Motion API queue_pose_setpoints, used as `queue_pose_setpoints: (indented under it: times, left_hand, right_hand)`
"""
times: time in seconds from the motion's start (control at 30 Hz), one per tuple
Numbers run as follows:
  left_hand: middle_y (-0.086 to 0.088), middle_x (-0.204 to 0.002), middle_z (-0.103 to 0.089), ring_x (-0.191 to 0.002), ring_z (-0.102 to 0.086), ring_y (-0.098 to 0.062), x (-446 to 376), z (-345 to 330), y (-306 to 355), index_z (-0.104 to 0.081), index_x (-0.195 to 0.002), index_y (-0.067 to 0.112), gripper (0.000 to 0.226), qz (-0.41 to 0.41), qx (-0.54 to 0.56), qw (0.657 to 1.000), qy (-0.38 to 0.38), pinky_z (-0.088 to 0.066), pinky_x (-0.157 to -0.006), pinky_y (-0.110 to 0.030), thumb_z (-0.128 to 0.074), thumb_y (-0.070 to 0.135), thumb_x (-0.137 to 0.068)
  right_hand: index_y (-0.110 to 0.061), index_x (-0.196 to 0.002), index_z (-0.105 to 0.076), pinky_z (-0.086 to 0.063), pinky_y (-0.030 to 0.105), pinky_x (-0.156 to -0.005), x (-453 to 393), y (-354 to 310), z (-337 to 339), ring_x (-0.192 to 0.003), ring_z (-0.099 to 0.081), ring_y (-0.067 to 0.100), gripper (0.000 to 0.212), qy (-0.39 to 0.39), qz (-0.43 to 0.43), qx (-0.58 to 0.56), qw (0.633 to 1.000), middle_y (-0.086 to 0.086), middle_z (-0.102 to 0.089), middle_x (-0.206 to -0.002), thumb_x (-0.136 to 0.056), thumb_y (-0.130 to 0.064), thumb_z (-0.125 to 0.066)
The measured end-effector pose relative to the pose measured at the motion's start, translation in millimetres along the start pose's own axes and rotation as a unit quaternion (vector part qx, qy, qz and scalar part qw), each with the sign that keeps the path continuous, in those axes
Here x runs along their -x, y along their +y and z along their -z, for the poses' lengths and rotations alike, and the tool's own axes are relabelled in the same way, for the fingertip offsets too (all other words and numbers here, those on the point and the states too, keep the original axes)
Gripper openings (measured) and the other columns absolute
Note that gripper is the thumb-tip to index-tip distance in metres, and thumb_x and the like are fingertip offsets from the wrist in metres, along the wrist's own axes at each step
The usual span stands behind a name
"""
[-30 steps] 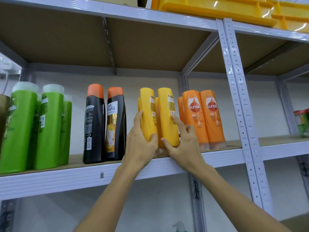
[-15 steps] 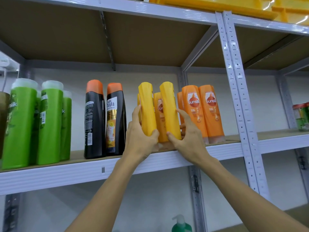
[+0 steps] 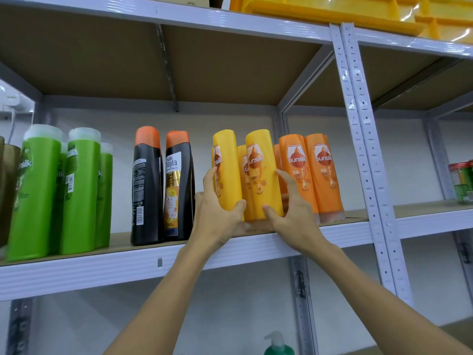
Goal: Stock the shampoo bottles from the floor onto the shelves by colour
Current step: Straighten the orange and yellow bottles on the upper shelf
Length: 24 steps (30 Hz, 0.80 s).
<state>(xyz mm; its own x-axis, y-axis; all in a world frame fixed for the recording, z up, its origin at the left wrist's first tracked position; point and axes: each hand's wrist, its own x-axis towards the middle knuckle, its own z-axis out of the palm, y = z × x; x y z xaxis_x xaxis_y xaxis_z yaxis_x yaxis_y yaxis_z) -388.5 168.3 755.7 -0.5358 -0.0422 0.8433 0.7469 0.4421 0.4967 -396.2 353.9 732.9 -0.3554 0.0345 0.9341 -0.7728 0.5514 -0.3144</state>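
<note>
Two yellow shampoo bottles stand at the front of the middle shelf (image 3: 343, 233). My left hand (image 3: 217, 211) grips the left yellow bottle (image 3: 226, 170) near its base. My right hand (image 3: 291, 211) grips the right yellow bottle (image 3: 263, 172), whose label faces me. More yellow bottles (image 3: 242, 162) stand behind them. To the right are orange bottles (image 3: 317, 172). To the left are two black bottles with orange caps (image 3: 161, 190) and several green bottles (image 3: 58, 190).
A white perforated upright (image 3: 363, 155) divides the shelving just right of the orange bottles. Yellow plastic bins (image 3: 332, 8) sit on the top shelf. A jar with a red lid (image 3: 462, 183) stands at far right. A green pump bottle (image 3: 279, 345) shows below.
Both yellow bottles were turned in my hands, so their labels now face forward instead of the backs with barcodes. The camera view shifted slightly.
</note>
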Motion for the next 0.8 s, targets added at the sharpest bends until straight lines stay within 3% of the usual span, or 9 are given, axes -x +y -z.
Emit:
queue_pose_setpoints:
  times: [0.1, 0.2, 0.33, 0.47, 0.6, 0.7, 0.8]
  left_hand:
    - [-0.002, -0.137, -0.046, -0.116, -0.055, -0.024, 0.8, 0.2, -0.1, -0.013, -0.149, 0.049, 0.084, 0.007, 0.006, 1.000, -0.007, -0.055, -0.095, -0.049, -0.068, 0.040, -0.086]
    - [0.002, -0.130, -0.039, -0.110, -0.051, -0.020, 1.1, -1.0, -0.8, -0.014, -0.147, 0.051, 0.086, -0.004, -0.018, 1.000, 0.001, -0.052, -0.094, -0.041, -0.074, 0.037, -0.087]
    - [-0.001, -0.133, -0.047, -0.111, -0.057, -0.023, 4.0, 0.3, 1.4, -0.013, -0.145, 0.056, 0.085, 0.006, -0.007, 1.000, -0.009, -0.055, -0.095, -0.048, -0.069, 0.043, -0.082]
    - [0.001, -0.130, -0.049, -0.108, -0.058, -0.022, 6.0, 1.2, 0.5, -0.012, -0.143, 0.059, 0.086, -0.003, -0.031, 0.999, -0.008, -0.055, -0.093, -0.049, -0.070, 0.041, -0.082]
    - [0.002, -0.126, -0.040, -0.099, -0.050, -0.013, 4.3, 2.2, -0.9, -0.007, -0.144, 0.057, 0.093, -0.005, -0.061, 0.998, -0.022, -0.053, -0.091, -0.043, -0.074, 0.037, -0.083]
    - [0.001, -0.126, -0.039, -0.098, -0.047, -0.004, 4.9, 4.5, -0.7, -0.008, -0.144, 0.056, 0.095, -0.004, -0.054, 0.998, -0.037, -0.054, -0.092, -0.046, -0.075, 0.032, -0.081]
    - [0.000, -0.127, -0.038, -0.102, -0.049, -0.014, 6.0, 5.2, -0.5, -0.009, -0.143, 0.055, 0.094, -0.001, -0.064, 0.997, -0.043, -0.053, -0.095, -0.046, -0.078, 0.033, -0.082]
  right_hand:
    - [-0.037, -0.151, -0.027, -0.055, 0.022, -0.079, 0.0, -1.7, -0.8, -0.093, -0.063, 0.006, 0.072, 0.001, 0.003, 0.009, 1.000, -0.017, -0.059, -0.112, -0.093, -0.029, -0.070]
    - [-0.043, -0.151, -0.023, -0.051, 0.034, -0.093, -1.5, 0.2, -1.5, -0.111, -0.055, 0.014, 0.083, -0.004, 0.009, 0.041, 0.999, -0.007, -0.050, -0.134, -0.087, -0.038, -0.076]
    - [-0.047, -0.147, -0.028, -0.053, 0.010, -0.075, -3.6, 1.0, 5.5, -0.095, -0.060, -0.008, 0.078, -0.031, -0.015, -0.026, 0.999, -0.023, -0.055, -0.113, -0.090, -0.027, -0.076]
    - [-0.048, -0.148, -0.029, -0.059, 0.031, -0.091, -3.9, -0.6, 9.3, -0.107, -0.062, 0.004, 0.072, -0.058, -0.037, -0.051, 0.996, -0.010, -0.058, -0.130, -0.094, -0.025, -0.071]
    - [-0.046, -0.151, -0.022, -0.054, 0.021, -0.085, -2.9, -4.2, 11.0, -0.101, -0.059, 0.002, 0.080, -0.077, -0.036, -0.009, 0.996, -0.016, -0.051, -0.126, -0.091, -0.034, -0.074]
    - [-0.048, -0.152, -0.016, -0.054, 0.033, -0.091, -5.4, -2.9, 12.9, -0.107, -0.059, 0.013, 0.091, -0.091, -0.037, 0.023, 0.995, -0.008, -0.052, -0.129, -0.086, -0.037, -0.079]
    - [-0.044, -0.153, -0.016, -0.054, 0.030, -0.089, -8.3, -2.9, 15.1, -0.101, -0.060, 0.011, 0.090, -0.110, -0.052, 0.010, 0.992, -0.010, -0.053, -0.124, -0.089, -0.031, -0.077]
